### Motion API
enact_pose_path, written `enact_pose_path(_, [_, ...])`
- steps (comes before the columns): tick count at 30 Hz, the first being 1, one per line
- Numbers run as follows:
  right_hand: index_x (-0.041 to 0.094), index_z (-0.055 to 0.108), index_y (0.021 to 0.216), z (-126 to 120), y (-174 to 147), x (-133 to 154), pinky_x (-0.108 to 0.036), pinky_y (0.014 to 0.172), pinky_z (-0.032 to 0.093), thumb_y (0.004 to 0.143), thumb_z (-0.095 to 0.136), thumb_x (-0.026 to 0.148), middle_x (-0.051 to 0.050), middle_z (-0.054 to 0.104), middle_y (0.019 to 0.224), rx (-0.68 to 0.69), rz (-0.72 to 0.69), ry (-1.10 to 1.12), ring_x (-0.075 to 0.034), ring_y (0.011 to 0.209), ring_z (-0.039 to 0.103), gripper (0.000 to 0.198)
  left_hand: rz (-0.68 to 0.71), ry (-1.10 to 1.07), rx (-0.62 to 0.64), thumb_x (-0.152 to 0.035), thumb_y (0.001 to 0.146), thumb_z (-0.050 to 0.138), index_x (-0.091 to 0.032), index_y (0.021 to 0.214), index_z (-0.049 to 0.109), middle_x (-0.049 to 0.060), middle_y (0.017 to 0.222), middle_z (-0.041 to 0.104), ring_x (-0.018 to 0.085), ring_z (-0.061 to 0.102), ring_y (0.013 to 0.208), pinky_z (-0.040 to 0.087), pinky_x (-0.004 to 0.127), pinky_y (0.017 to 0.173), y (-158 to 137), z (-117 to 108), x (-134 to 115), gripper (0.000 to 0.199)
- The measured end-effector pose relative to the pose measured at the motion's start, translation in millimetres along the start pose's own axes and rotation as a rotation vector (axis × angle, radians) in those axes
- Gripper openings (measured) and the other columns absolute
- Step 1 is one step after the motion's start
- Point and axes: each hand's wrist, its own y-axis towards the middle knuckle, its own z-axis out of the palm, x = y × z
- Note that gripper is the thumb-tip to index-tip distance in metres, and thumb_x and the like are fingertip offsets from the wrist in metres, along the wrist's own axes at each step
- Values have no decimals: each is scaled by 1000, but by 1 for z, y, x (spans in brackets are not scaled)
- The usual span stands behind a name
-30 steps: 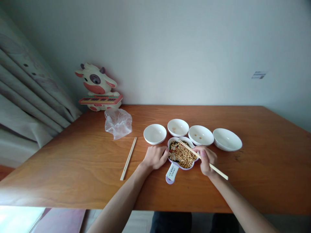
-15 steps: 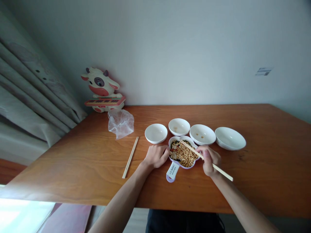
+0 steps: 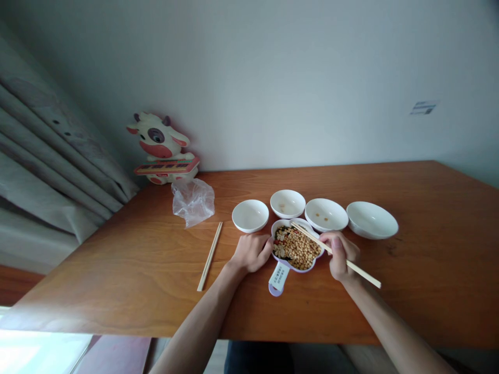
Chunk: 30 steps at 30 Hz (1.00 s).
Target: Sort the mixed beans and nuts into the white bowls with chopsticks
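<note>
My right hand (image 3: 341, 254) is closed around a pair of light wooden chopsticks (image 3: 358, 270). Their tips reach the far side of a lobed, purple-rimmed dish (image 3: 278, 224) with a labelled handle. In it lie round yellowish beans (image 3: 306, 249), with pale flat pieces, dark bits and some red at the left. Curled on the table, my left hand (image 3: 252, 253) has its fingers at the dish's left rim. Behind the dish stand white bowls: a left bowl (image 3: 250, 216), one with pale bits (image 3: 287, 204), one with brown bits (image 3: 326, 215), and a right bowl (image 3: 372, 221).
A second pair of chopsticks (image 3: 209, 257) lies left of my left hand. Farther back are a crumpled clear plastic bag (image 3: 194, 201) and a cow toy with a keyboard (image 3: 163, 148) against the wall. A curtain (image 3: 54, 156) hangs at the left of the wooden table (image 3: 128, 280).
My right hand and its chopsticks have shifted slightly to the right, the tips still at the dish's far side. The view has tilted a little. My left hand stays at the rim.
</note>
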Motion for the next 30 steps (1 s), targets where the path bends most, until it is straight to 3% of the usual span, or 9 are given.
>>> enact_pose_path(9, [22,74,94,-2,-2,-1,-32,52,43,115,38,35,-2,65,71,-122,86,55,-16,55,53,44,-11,-24,12,-40,113,37,-21,73,58,7,76,70,19,60,68,29,33,64,0,-1,0,49])
enact_pose_path(18, [23,78,95,-12,-9,-4,-33,49,41,113,40,38,-5,72,80,-216,90,103,-16,55,52,45,-2,-34,4,-39,113,37,-21,72,54,6,73,68,17,57,65,27,34,63,-1,2,2,48])
enact_pose_path(30, [23,77,96,-14,-8,-5,-34,55,42,114,42,35,-5,73,89,-164,101,89,-15,57,53,41,-10,-47,22,-40,114,36,-21,75,56,6,74,69,17,58,65,27,35,63,-3,0,1,48])
